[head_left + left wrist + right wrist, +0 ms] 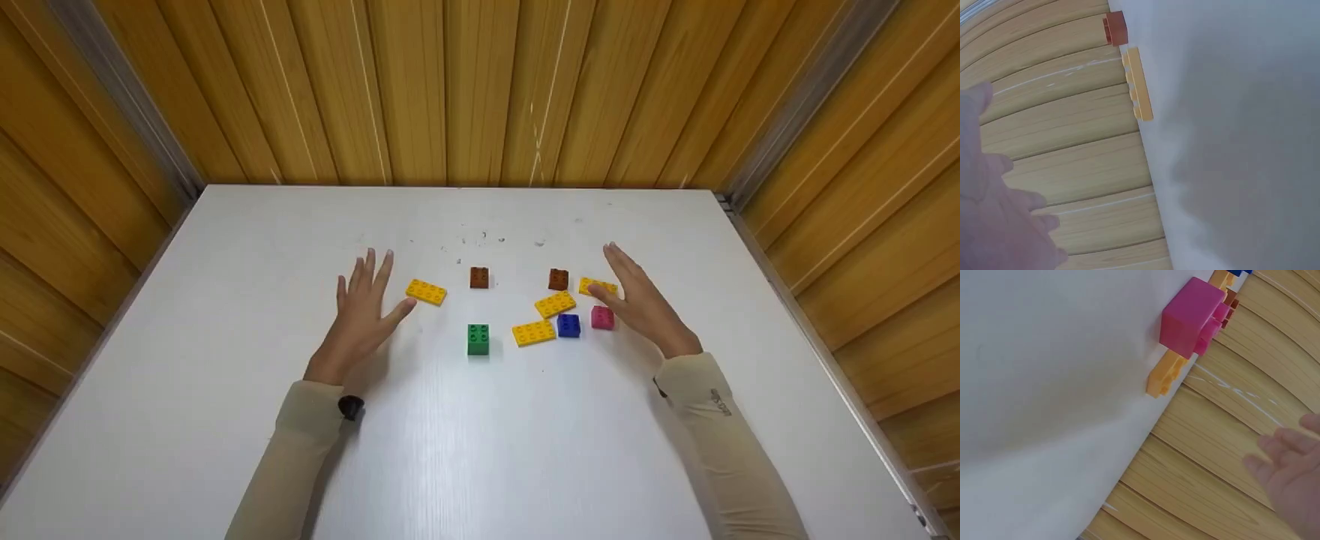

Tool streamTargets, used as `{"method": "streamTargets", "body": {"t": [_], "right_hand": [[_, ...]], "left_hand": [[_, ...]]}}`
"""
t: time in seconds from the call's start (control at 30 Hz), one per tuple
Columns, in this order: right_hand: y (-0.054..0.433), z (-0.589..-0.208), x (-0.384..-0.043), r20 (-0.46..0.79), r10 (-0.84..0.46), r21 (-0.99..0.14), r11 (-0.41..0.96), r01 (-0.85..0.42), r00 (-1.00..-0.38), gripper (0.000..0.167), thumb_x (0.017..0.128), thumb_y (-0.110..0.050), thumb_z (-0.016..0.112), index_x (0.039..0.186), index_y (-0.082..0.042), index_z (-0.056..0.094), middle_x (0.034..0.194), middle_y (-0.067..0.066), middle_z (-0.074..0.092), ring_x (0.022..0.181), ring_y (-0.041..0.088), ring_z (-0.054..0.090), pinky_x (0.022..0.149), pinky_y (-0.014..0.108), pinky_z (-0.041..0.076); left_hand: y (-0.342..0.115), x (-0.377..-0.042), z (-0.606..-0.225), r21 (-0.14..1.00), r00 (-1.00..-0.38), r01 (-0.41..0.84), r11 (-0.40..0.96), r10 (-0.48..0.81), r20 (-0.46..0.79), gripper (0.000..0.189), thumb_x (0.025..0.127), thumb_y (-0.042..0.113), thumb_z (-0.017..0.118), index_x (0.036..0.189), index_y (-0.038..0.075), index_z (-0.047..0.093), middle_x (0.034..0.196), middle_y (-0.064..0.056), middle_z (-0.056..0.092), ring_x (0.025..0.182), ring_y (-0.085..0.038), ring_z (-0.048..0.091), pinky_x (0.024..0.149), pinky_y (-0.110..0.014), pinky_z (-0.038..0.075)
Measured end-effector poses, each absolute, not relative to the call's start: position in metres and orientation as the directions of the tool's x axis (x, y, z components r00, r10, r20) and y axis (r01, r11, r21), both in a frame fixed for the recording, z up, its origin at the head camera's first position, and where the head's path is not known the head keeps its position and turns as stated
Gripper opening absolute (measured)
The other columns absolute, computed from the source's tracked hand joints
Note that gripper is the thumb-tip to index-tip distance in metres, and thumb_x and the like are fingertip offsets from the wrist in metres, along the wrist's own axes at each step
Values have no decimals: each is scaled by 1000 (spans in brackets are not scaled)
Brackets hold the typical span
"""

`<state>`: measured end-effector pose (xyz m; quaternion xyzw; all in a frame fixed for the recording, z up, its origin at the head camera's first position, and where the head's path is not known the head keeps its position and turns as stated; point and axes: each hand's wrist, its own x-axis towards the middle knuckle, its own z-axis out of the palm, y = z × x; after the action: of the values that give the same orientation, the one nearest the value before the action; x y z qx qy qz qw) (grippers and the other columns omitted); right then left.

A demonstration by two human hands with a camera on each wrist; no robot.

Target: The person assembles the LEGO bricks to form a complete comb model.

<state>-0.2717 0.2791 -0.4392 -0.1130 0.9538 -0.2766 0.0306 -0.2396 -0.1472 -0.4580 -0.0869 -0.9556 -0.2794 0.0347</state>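
Observation:
My left hand (361, 319) hovers over the table's left half with fingers spread, its thumb close to a flat yellow building brick (426, 292). Nothing is in it. On the other side my right hand (643, 307) is also empty, fingers extended. It overlaps another yellow brick (598, 286) in the head view, and a pink brick (602, 317) sits just beside its palm. The right wrist view shows that pink brick (1192, 318) close up, with studs. In the left wrist view the yellow brick (1140, 84) lies near a brown brick (1117, 28).
Between the hands lie a green brick (478, 340), a brown brick (479, 277), a second brown brick (558, 279), a blue brick (568, 325) and two yellow bricks, one (555, 304) behind the other (533, 332). Wood-look panels (480, 90) wall in the white table (480, 450) behind and at both sides.

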Motion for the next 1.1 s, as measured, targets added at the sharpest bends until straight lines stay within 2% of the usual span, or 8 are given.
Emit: {"method": "streamTargets", "body": {"t": [0.2, 0.37, 0.5, 0.7, 0.83, 0.93, 1.1], "right_hand": [[282, -445, -271, -62, -363, -593, 762, -258, -930, 87, 87, -54, 59, 155, -22, 16, 162, 8, 15, 148, 35, 14, 117, 59, 16], [284, -449, -271, -20, -468, -617, 701, -357, -884, 78, 84, -40, 69, 149, -11, 35, 153, 14, 36, 140, 35, 36, 113, 54, 30], [286, -452, -273, -16, -511, -633, 671, -387, -859, 74, 82, -32, 74, 144, -7, 43, 140, 16, 52, 128, 34, 49, 108, 52, 39], [286, -456, -276, -75, -528, -629, 684, -370, -846, 69, 81, -31, 76, 140, -7, 49, 131, 14, 59, 116, 30, 56, 104, 50, 44], [284, -459, -277, -90, -547, -622, 684, -382, -832, 64, 81, -33, 76, 134, -5, 55, 128, 12, 61, 105, 27, 57, 97, 47, 50], [283, -460, -278, -102, -554, -622, 684, -382, -826, 59, 81, -34, 76, 130, -6, 59, 124, 11, 63, 99, 24, 56, 93, 44, 51], [282, -464, -279, -101, -568, -620, 678, -395, -817, 52, 80, -32, 76, 125, -8, 63, 109, 6, 67, 89, 19, 55, 81, 29, 50]], "left_hand": [[-140, -236, -464, 733, -973, 184, 655, 227, 41, 91, 87, 63, 54, 156, 27, 6, 163, -1, 4, 151, -26, 4, 121, -52, 1], [-131, -232, -471, 827, -958, 147, 543, 286, -17, 93, 82, 63, 62, 154, 33, 13, 162, 4, 12, 150, -26, 11, 119, -57, 12], [-124, -231, -477, 862, -930, 161, 480, 366, -30, 89, 83, 57, 65, 154, 28, 20, 160, 5, 20, 149, -26, 14, 117, -62, 12], [-114, -233, -484, 931, -869, 160, 328, 494, -25, 79, 89, 34, 67, 153, 13, 25, 157, 0, 31, 148, -25, 21, 121, -51, 15], [-107, -232, -489, 955, -851, 135, 264, 524, -24, 74, 89, 20, 68, 151, 9, 29, 155, -5, 35, 146, -25, 26, 121, -45, 18], [-102, -232, -493, 964, -848, 107, 244, 528, -40, 72, 87, 18, 70, 149, 9, 34, 152, -6, 40, 144, -23, 31, 120, -41, 22], [-94, -232, -501, 956, -852, 94, 277, 520, -66, 68, 84, 21, 74, 144, 12, 42, 147, -6, 46, 139, -22, 39, 118, -39, 29]]}}
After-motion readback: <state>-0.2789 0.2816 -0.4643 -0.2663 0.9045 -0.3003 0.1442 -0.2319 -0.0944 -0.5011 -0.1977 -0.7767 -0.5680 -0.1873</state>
